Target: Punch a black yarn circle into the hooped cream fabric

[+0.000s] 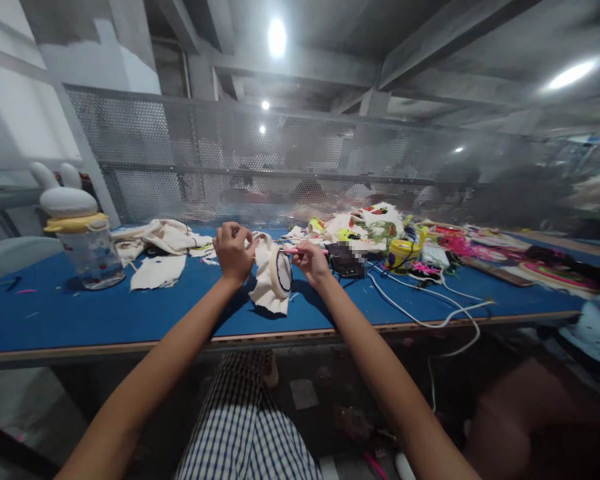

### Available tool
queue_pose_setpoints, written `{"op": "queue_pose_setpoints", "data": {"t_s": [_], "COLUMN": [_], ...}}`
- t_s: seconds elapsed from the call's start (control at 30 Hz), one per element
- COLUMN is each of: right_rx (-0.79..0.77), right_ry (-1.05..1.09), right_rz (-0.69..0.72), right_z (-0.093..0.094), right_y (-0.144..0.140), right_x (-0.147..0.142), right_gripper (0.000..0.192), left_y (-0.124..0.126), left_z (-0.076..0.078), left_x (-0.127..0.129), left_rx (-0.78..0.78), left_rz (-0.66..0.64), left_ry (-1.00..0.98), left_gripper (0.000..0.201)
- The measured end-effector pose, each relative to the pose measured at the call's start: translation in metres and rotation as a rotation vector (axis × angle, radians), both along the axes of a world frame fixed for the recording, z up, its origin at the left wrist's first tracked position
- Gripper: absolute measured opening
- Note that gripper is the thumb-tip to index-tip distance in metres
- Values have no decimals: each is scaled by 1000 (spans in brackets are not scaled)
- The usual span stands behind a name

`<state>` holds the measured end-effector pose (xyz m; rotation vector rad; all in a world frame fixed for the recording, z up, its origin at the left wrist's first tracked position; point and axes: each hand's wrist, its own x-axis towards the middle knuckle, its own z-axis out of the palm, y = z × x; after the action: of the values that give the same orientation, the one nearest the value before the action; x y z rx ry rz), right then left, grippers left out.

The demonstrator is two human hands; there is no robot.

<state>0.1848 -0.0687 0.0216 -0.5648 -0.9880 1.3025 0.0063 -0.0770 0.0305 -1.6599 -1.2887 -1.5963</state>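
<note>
Left hand [234, 252] pinches light, stiff-rimmed embroidery hoop [280, 270] with floppy cloth; right hand [311, 261] pinches pink needle tool [305, 251], near tabletop's front edge.

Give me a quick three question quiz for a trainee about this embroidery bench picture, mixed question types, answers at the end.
1. True or false: the left hand holds the embroidery hoop with its cream cloth above the blue table.
2. The right hand has its grip on: A) scissors, B) a pink tool, C) the white cable.
3. Fill in: the clear bottle with the rabbit-eared lid stands at the table's far ____ side.

Key: 1 true. 2 B. 3 left.
</note>
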Motion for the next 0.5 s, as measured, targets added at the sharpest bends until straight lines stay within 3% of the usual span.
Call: {"op": "queue_pose_setpoints", "data": {"t_s": [0.07, 0.2, 0.33, 0.5], "right_rx": [49, 94, 159, 294], "right_ry": [-51, -151, -262, -403], "right_rz": [-3, -9, -22, -107], "right_z": [-2, -4, -4, -6], "right_y": [1, -2, -4, -3], "right_x": [-1, -3, -6, -9], "right_gripper": [17, 19, 22, 25], "left_y": [-1, -2, -3, 1], "left_z": [1, 3, 4, 5], "left_x": [-1, -1, 1, 4], "left_rx": [-18, -208, -345, -358], "left_rz": [46, -3, -48, -249], "left_ry": [23, 37, -105, -198], "left_gripper": [24, 24, 22, 33]}}
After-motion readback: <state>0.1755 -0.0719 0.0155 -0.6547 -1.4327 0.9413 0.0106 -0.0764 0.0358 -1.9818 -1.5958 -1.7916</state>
